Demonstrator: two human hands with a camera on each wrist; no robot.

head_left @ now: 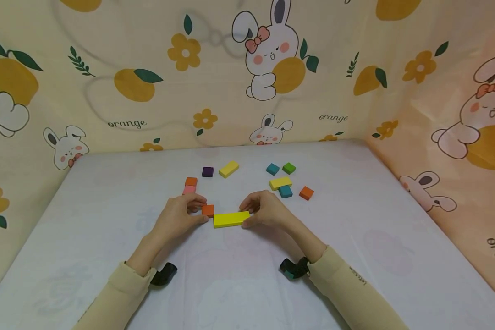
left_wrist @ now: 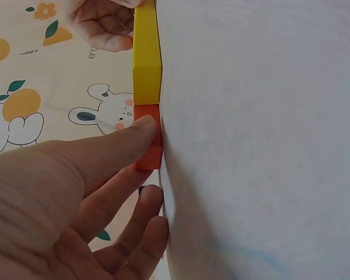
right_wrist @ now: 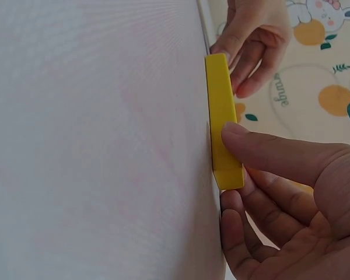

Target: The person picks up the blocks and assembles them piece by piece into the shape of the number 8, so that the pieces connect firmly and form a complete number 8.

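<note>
My left hand [head_left: 180, 216] pinches a small orange block [head_left: 208, 211] between thumb and fingers; in the left wrist view the thumb lies on the face of that orange block [left_wrist: 148, 140]. Its right side meets the left end of a long yellow block [head_left: 231, 219] lying on the table. At the other end, my right hand [head_left: 268, 211] grips the yellow block, and the right wrist view has the thumb on the side of the yellow block [right_wrist: 220, 99]. Just behind the left hand lie a pink block [head_left: 189, 189] and another orange block [head_left: 191, 181], partly touching each other.
Farther back are a purple block [head_left: 208, 172] and a yellow block [head_left: 229, 169]. Behind the right hand lie blue [head_left: 272, 169] and green [head_left: 289, 168] blocks, a yellow block [head_left: 280, 184] against a blue one [head_left: 286, 191], and an orange block [head_left: 307, 193]. A printed curtain [head_left: 214, 91] rises behind the white table [head_left: 222, 284].
</note>
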